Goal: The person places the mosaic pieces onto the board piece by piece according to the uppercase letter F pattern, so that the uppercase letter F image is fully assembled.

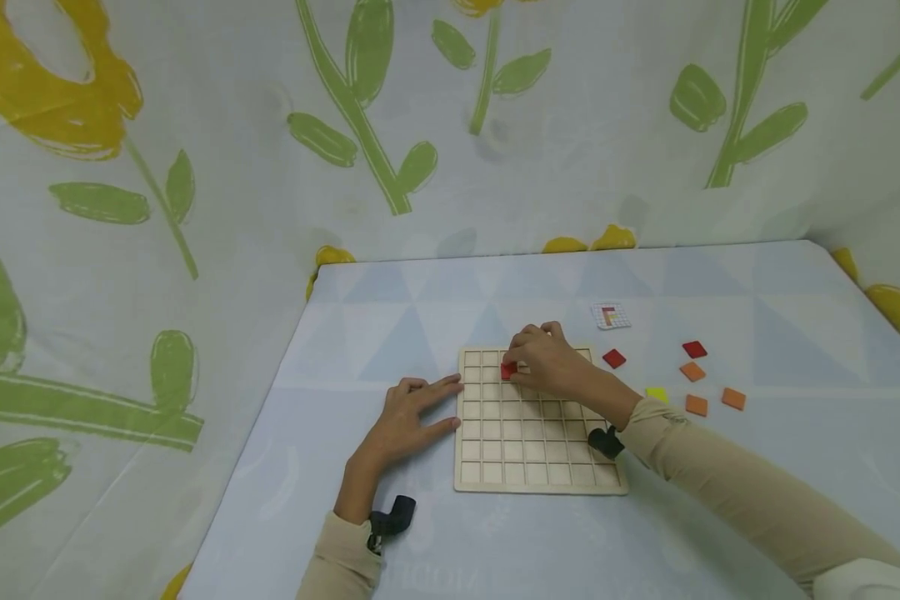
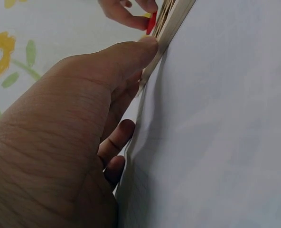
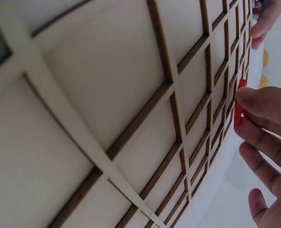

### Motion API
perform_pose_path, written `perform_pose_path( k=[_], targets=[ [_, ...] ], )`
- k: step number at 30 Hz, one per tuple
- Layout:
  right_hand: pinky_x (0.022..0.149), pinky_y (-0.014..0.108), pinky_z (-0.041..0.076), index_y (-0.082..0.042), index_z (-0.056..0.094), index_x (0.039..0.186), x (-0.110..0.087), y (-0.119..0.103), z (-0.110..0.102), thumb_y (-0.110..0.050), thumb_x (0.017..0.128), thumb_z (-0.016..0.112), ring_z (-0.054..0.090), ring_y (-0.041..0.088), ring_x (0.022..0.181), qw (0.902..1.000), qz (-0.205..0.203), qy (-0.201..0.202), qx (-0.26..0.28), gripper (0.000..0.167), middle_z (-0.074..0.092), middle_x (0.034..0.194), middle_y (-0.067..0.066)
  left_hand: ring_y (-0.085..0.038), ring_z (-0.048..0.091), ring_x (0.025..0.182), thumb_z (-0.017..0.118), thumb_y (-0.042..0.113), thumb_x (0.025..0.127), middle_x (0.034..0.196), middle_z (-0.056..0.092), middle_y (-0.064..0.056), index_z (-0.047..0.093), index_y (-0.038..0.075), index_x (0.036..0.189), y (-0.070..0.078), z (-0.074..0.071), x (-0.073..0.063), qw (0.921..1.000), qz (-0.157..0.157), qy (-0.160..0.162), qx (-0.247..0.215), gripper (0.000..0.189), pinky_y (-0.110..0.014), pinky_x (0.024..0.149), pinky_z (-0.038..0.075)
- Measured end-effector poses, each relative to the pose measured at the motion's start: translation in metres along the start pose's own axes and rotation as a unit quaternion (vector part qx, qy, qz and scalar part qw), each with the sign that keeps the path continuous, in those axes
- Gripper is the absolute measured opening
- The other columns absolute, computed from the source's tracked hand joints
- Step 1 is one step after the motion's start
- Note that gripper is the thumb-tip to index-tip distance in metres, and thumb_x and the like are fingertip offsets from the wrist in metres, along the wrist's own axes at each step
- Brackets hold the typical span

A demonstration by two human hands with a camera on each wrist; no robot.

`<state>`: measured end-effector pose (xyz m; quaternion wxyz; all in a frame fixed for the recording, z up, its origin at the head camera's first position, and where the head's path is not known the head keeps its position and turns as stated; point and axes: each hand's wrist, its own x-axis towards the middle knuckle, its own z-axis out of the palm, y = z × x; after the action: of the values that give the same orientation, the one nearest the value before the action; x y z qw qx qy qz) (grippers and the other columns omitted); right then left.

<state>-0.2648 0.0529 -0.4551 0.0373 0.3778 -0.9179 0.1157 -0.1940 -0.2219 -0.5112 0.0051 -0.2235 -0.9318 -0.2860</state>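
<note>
A light wooden board [image 1: 540, 489] with a grid of square recesses lies on the table. My right hand [image 1: 546, 363] pinches a small red square tile [image 1: 507, 372] over the board's far-left part. In the right wrist view the tile [image 3: 238, 114] stands tilted on edge between thumb and fingers, at the grid. My left hand [image 1: 403, 421] is at the board's left edge, thumb and fingers spread and touching or nearly touching the rim. The left wrist view shows its thumb against the board's side; the fingertips there are partly hidden.
Right of the board lie a yellow tile [image 1: 656, 394], a red tile [image 1: 613, 358], another red tile [image 1: 694, 349] and several orange tiles [image 1: 696, 405]. A small printed card [image 1: 610, 316] with a coloured grid pattern lies beyond the board. A flowered cloth [image 1: 570, 167] hangs behind the table.
</note>
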Motion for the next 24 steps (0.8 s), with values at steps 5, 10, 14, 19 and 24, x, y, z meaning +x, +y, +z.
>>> perform_pose_path(
  k=[5, 10, 14, 19, 24],
  targets=[
    [0.097, 0.058, 0.034, -0.015, 0.079, 0.103, -0.001, 0.003, 0.0, -0.021, 0.087, 0.08, 0.057, 0.026, 0.111, 0.9998, 0.01, -0.018, 0.0, 0.017, 0.07, 0.107, 0.003, -0.022, 0.043, 0.12, 0.068, 0.046, 0.094, 0.152, 0.043, 0.018, 0.055, 0.03, 0.146, 0.001, 0.002, 0.004, 1.0, 0.003, -0.004, 0.005, 0.056, -0.047, 0.098, 0.03],
    [0.097, 0.059, 0.033, -0.015, 0.079, 0.105, -0.003, 0.006, 0.0, -0.021, 0.088, 0.079, 0.057, 0.027, 0.111, 0.9997, 0.014, -0.02, 0.005, 0.019, 0.07, 0.11, 0.004, -0.022, 0.043, 0.119, 0.069, 0.044, 0.093, 0.151, 0.045, 0.017, 0.056, 0.03, 0.145, 0.001, 0.003, 0.006, 0.9998, 0.014, 0.008, 0.008, 0.055, -0.048, 0.097, 0.03],
    [0.096, 0.059, 0.033, -0.015, 0.079, 0.107, -0.004, 0.008, 0.002, -0.022, 0.088, 0.079, 0.056, 0.026, 0.112, 0.9999, 0.01, -0.013, -0.002, 0.021, 0.07, 0.112, 0.004, -0.022, 0.043, 0.119, 0.07, 0.044, 0.093, 0.151, 0.046, 0.017, 0.057, 0.03, 0.144, 0.0, 0.004, 0.006, 0.9999, 0.012, 0.011, 0.005, 0.055, -0.048, 0.097, 0.03],
    [0.094, 0.058, 0.033, -0.013, 0.079, 0.105, -0.013, 0.013, -0.001, -0.019, 0.085, 0.081, 0.057, 0.026, 0.11, 0.9997, -0.003, 0.018, 0.017, 0.02, 0.071, 0.11, 0.004, -0.021, 0.042, 0.119, 0.068, 0.046, 0.094, 0.153, 0.043, 0.018, 0.054, 0.031, 0.146, -0.001, 0.005, 0.004, 1.0, 0.001, -0.008, -0.002, 0.056, -0.048, 0.099, 0.029],
    [0.092, 0.06, 0.032, -0.01, 0.078, 0.105, -0.027, 0.026, -0.017, -0.012, 0.084, 0.082, 0.058, 0.028, 0.109, 0.9982, -0.005, 0.048, 0.038, 0.022, 0.07, 0.111, 0.007, -0.021, 0.041, 0.12, 0.069, 0.045, 0.093, 0.153, 0.041, 0.019, 0.054, 0.03, 0.146, -0.002, 0.003, 0.002, 0.9998, -0.012, -0.014, -0.005, 0.057, -0.049, 0.101, 0.028]
  ],
)
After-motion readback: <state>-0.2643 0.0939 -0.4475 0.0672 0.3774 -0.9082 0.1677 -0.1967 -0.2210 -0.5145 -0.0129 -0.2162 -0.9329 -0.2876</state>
